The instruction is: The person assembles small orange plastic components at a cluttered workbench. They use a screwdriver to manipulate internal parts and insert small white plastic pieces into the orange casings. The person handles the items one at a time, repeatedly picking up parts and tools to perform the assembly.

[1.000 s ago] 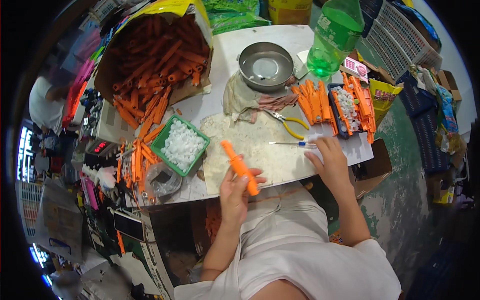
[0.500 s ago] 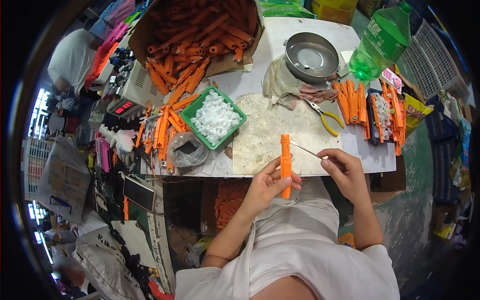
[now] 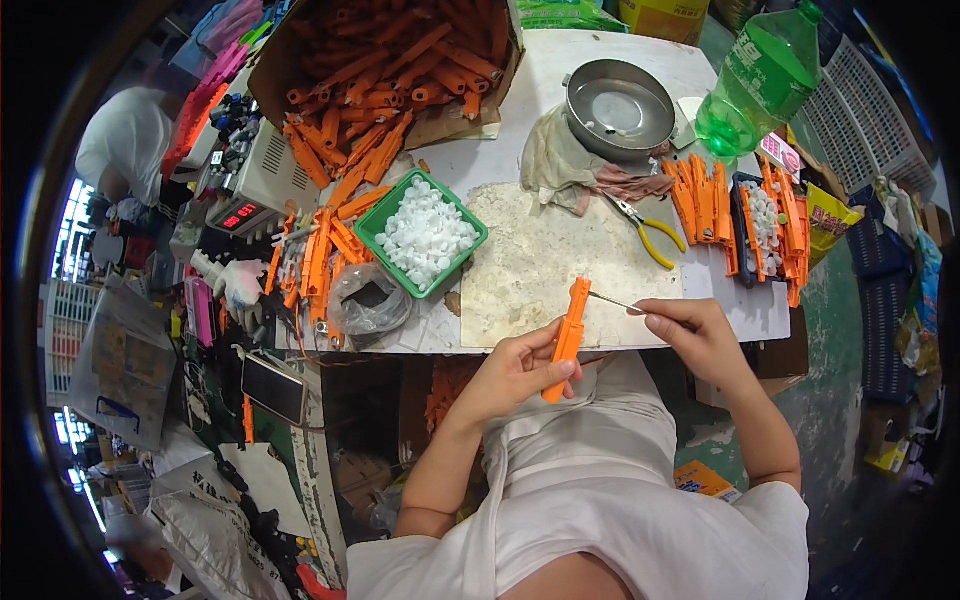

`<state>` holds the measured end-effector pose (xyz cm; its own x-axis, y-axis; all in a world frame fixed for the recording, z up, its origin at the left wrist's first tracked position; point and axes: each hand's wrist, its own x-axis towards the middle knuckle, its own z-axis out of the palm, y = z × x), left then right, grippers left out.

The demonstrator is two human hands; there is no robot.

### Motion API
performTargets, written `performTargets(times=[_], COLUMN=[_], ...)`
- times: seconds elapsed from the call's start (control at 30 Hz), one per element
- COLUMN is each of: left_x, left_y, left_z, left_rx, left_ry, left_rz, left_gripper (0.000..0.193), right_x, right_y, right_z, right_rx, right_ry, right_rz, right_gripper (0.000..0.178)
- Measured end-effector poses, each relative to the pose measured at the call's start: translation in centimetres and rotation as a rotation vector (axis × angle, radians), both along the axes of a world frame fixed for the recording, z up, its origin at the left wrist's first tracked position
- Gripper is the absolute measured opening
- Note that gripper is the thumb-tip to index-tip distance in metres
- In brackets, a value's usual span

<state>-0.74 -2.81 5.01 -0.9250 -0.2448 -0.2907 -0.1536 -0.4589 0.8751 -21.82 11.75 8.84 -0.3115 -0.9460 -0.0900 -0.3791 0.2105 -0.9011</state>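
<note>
Orange plastic handle (image 3: 568, 335), one piece, upright at the near bench (image 3: 620, 60) edge, left hand (image 3: 515, 372) fingers clamped on it. Right hand (image 3: 695, 335) fingers pinched on thin metal rod (image 3: 612, 300) touching its top. Finished-looking pieces (image 3: 705, 200) far right; full carton (image 3: 390, 60) remaining far left.

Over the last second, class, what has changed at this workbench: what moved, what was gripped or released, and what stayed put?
The left hand has turned the orange plastic piece from slanted to nearly upright. The right hand lifted off the table, bringing the thin metal tool to the piece's side. Nothing was released. The green tray, yellow pliers, metal bowl and green bottle stayed put.
</note>
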Motion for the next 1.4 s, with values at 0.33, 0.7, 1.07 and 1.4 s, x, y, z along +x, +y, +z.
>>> performTargets(times=[0.33,0.7,1.07,1.4], left_x=[-1.0,-1.1,-1.8,-1.9], left_y=[-0.3,-0.4,0.3,-0.2], left_z=[-0.7,-0.6,-1.2,-1.3], left_rx=[0.014,-0.031,0.077,0.163], left_ry=[0.041,0.053,0.096,0.126], left_rz=[0.113,0.028,0.119,0.105], left_gripper=[0.058,0.060,0.066,0.064], right_x=[1.3,-0.2,1.9,2.5], right_y=[0.7,0.5,2.7,2.0], right_z=[-1.0,0.9,-0.4,0.5], right_rx=[-0.232,0.142,-0.261,-0.075], right_ry=[0.299,-0.220,0.598,0.221], right_rz=[-0.028,0.041,0.091,0.112], right_gripper=[0.024,0.021,0.034,0.022])
